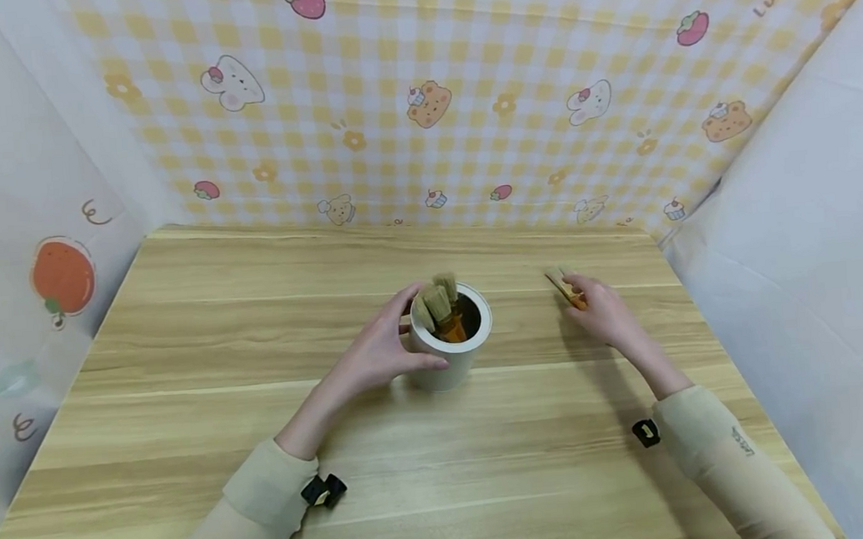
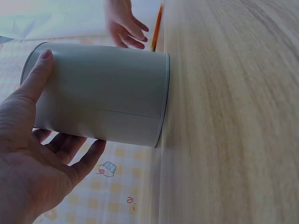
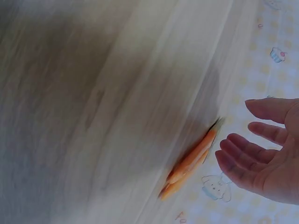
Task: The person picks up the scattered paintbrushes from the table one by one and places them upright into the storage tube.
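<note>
A pale grey cylindrical container stands upright on the table, with several bristle brushes in it, bristles up. My left hand grips its side, the thumb along the near wall and the fingers round the far side. Over to the right, a flat brush with an orange handle and pale bristles lies on the tabletop; whether a second one lies against it, I cannot tell. Right by that brush hovers my right hand, its fingers loosely bent and apart from the handle.
The wood-grain table runs back to a yellow checked cloth wall with cartoon prints. White sheets hang at the left and right sides. A small black device is strapped to each wrist.
</note>
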A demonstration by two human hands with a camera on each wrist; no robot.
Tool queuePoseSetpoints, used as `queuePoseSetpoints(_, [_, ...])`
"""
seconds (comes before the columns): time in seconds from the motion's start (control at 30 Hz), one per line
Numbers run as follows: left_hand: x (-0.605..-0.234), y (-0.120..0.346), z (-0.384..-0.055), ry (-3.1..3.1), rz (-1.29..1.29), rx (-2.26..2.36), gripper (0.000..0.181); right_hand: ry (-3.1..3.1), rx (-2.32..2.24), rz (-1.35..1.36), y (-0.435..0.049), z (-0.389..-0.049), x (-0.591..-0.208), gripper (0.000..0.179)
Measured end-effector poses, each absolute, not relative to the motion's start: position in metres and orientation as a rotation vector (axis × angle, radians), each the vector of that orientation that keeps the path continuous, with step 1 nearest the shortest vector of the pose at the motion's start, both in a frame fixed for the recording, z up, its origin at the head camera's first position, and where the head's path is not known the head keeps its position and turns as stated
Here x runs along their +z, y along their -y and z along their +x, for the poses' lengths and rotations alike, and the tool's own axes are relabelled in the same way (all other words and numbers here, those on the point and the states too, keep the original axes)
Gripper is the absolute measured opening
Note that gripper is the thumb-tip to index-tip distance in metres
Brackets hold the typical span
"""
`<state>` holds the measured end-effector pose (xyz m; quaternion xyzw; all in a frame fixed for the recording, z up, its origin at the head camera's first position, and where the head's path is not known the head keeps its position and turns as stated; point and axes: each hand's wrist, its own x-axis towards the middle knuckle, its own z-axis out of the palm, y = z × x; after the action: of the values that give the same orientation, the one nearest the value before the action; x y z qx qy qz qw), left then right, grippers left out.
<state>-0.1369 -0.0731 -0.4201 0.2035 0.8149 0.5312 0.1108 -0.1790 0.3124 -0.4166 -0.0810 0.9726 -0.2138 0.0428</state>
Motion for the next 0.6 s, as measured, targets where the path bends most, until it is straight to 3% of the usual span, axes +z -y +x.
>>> queuePoseSetpoints(0.6, [-0.42,0.075,-0.136,-2.398,0.601,1.559,0.112,-3.037,-0.521,-0.253,-0.326,-0.185,-0.431,0.052])
